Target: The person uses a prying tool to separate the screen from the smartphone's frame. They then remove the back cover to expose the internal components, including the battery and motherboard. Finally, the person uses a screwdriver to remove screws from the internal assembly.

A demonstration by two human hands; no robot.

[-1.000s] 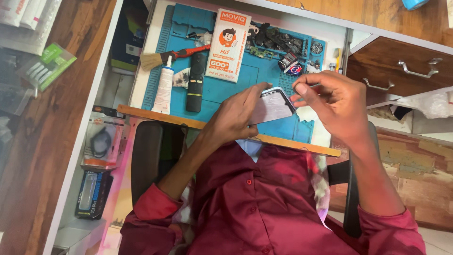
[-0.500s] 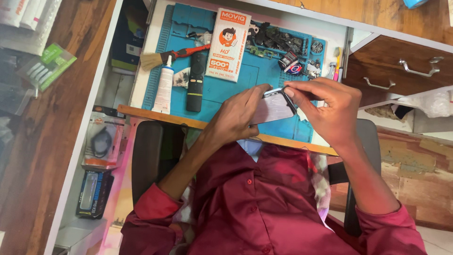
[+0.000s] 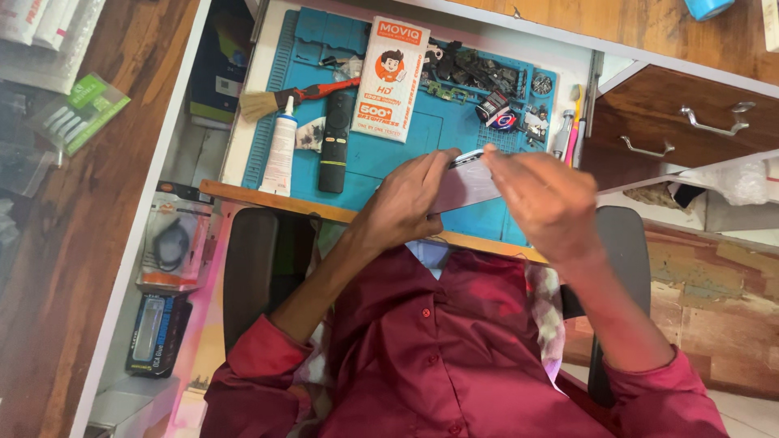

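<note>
The right hand is smeared by motion blur, so its fingers cannot be told apart, and it covers the right end of the flat pale grey phone-like slab; the left hand hides the slab's left end, leaving only a middle strip and the top edge visible. Whether the right fingers pinch the slab or only brush it cannot be told. The heap of small dark parts on the blue silicone work mat is too fine to sort out. The light blue round object is cut off by the top edge.
</note>
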